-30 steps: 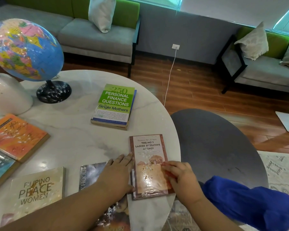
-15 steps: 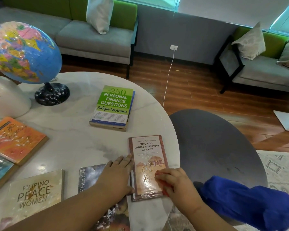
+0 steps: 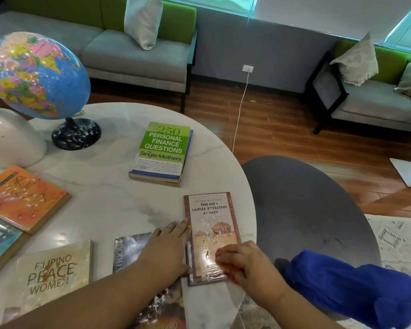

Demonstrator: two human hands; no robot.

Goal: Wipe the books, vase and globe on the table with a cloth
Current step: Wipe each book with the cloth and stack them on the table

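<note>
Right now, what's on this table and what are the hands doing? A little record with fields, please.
Surface: round white marble table
Book in hand: detective book, lying flat near the table's right edge
Right hand: holds a red cloth against that book's lower right part
Left hand: fingers straight, laid flat along the book's left edge
Other books: green finance book mid-table; orange book and Peace Women book at left
Also there: globe on a dark base, white vase beside it, far left
</note>
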